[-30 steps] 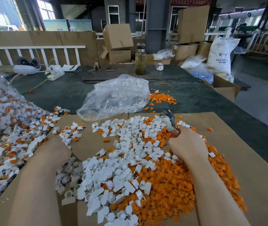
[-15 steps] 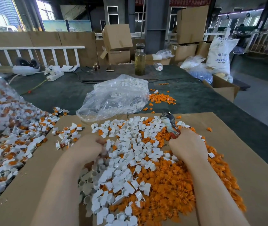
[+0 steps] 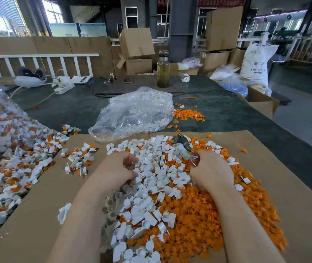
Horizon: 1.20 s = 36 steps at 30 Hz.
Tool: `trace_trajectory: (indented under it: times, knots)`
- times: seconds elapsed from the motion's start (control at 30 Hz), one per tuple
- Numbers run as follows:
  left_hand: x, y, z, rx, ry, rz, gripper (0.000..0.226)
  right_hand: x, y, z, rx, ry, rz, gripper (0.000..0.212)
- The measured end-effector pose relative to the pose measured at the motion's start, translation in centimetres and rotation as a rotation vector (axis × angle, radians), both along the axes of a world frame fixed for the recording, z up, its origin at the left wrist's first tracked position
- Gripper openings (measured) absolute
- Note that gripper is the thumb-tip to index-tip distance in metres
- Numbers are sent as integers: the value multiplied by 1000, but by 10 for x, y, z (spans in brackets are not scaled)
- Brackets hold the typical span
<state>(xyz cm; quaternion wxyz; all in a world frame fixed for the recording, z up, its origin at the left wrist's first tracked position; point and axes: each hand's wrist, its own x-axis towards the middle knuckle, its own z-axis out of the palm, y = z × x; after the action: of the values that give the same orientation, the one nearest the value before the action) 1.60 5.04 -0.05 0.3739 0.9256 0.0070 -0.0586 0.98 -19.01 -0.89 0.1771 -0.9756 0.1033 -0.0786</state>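
"ABS RESIN" printed in blue on white sack [image 3: 256,63], far right, beyond the counter [image 3: 237,114]. Red banner [image 3: 219,0] high on the back wall, lettering too blurred to read.

Right grip [image 3: 212,169] wrapped tight round the red handles of pliers [image 3: 184,149], metal head pointing away, over the line where white meets orange. Left grip [image 3: 117,168] curled, fingertips touching white pieces [image 3: 151,186] at the heap's left edge; impossible to tell whether any piece is pinched.

Orange pieces [image 3: 199,215] heaped right of and beneath the white ones, all on a brown cardboard sheet [image 3: 284,186] laid over the dark green counter. Clear plastic bag [image 3: 132,114] just beyond the heap, part-filled with white pieces. Mixed white-and-orange pile [image 3: 9,168] along the left edge. Amber bottle [image 3: 163,71] upright at the far side, cardboard boxes [image 3: 136,44] behind, in a dim warehouse hall.
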Motion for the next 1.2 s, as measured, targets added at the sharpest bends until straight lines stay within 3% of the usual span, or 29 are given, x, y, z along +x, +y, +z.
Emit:
trace_trajectory:
  times: [0.3,0.57,0.87,1.2]
  knots:
    - [-1,-8,-1,89,-32,-17,42,7,2,-10,-70,1,92,18]
    - [-1,-14,-4,232,-62,-45,32,11,1,-15,-74,15,100,6]
    - [-1,-22,-4,332,-162,46,24,13,2,-17,-42,-28,70,13]
    - [-3,-33,-3,196,-307,103,19,10,7,-14,-32,18,102,11]
